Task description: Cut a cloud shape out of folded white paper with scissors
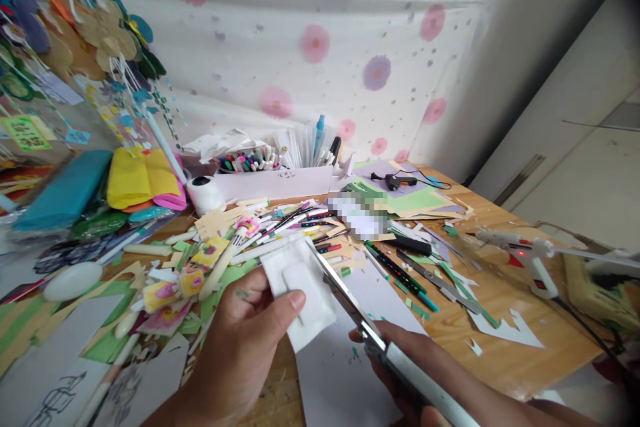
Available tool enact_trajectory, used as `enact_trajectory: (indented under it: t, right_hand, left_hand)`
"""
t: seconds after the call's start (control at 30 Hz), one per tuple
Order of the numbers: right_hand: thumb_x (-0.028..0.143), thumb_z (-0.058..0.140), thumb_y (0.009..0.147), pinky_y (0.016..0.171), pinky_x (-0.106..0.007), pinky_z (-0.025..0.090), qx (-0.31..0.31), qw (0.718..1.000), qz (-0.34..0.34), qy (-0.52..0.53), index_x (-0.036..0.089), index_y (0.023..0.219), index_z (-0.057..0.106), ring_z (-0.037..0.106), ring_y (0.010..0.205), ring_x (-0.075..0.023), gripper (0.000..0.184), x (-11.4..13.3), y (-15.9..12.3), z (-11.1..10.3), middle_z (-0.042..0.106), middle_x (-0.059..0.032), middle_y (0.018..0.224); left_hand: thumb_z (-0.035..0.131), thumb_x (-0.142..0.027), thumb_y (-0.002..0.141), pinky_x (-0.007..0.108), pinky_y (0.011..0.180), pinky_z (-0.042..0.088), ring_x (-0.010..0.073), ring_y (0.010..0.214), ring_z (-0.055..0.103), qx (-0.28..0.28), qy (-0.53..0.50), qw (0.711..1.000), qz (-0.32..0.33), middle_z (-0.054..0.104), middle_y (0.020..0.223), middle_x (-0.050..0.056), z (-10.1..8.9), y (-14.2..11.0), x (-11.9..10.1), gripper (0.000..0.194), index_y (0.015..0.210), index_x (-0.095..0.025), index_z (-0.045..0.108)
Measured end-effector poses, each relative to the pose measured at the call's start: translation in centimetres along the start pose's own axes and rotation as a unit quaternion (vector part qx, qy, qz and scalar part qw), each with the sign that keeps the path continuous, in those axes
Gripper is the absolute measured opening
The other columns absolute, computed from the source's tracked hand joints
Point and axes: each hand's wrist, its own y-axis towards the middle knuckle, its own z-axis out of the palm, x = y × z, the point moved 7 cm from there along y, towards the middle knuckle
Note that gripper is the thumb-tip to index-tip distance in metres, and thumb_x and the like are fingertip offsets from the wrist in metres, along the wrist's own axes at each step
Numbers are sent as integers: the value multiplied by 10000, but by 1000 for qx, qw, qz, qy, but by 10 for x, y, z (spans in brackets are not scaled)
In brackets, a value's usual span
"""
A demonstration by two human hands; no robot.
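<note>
My left hand [240,340] pinches a small white piece of paper [300,290] between thumb and fingers, holding it up over the desk. My right hand [415,373] grips a pair of scissors [360,317] with light grey handles; the blades point up and left along the paper's right edge. A larger white sheet [345,373] lies on the table under both hands.
The wooden table [500,320] is strewn with paper scraps, pens and markers. A white box of markers [280,177] stands at the back. A white glue gun [530,260] rests at right, a black one [395,180] farther back. Coloured paper stacks [135,177] lie at left.
</note>
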Motion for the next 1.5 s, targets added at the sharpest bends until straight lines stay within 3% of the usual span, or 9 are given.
enact_trajectory:
  t: [0.1,0.33,0.5,0.7,0.97,1.13,1.27,1.5]
  right_hand:
    - [632,536,796,784,-320,520,7,1000,-12,13,138,1267,526,633,937,-276,682,2,3,1,651,-154,1080]
    - [685,465,805,762,-312,523,-6,1000,-6,-9,157,1263,534,634,883,-262,703,1,1,0,669,-117,925]
    - [742,383,794,639,-286,536,-10,999,-10,-35,149,1258,537,630,754,-243,769,-5,-1,1,668,-104,831]
    - [692,371,833,572,-242,517,-13,996,10,-84,144,1257,535,602,664,-196,711,-13,-8,-3,630,-70,732]
    - [713,382,821,565,-229,489,23,1000,7,-16,115,1264,499,558,629,-162,753,-16,-5,5,597,-54,727]
    - [703,434,809,588,-241,491,14,1000,18,-20,125,1256,511,547,648,-164,735,-17,-7,1,598,-57,764]
    - [705,415,814,577,-240,497,-4,999,15,-42,135,1247,527,553,659,-174,724,-15,-10,-1,598,-61,761]
    - [712,386,821,573,-231,503,-24,998,-2,-65,128,1215,546,577,678,-186,722,-12,-8,-3,612,-73,757]
  left_hand:
    - [710,-180,731,360,808,518,247,887,675,2,13,1000,-1,761,921,50,-1,-1,1,236,952,-255,747]
    - [711,-199,733,294,674,512,221,762,678,8,38,999,-2,759,841,61,1,-2,-1,226,955,-221,747]
    - [712,-190,730,284,674,503,204,744,666,12,39,999,-1,754,816,49,2,-4,-1,205,929,-226,750]
    - [714,-181,724,249,607,486,160,653,625,17,26,999,-12,735,743,37,4,-1,-1,188,906,-215,752]
    - [719,-164,681,214,534,470,165,646,627,9,-7,1000,-18,698,698,28,3,1,-6,156,831,-197,743]
    - [700,-171,675,220,547,477,144,597,588,-2,-16,1000,-25,640,619,16,2,2,-9,72,742,-158,722]
    - [698,-172,678,231,547,482,177,642,625,11,-30,999,-34,678,643,30,5,2,-6,113,784,-168,736]
    - [699,-171,726,311,719,494,204,748,650,7,-32,999,-26,727,733,31,8,-1,4,121,830,-205,751]
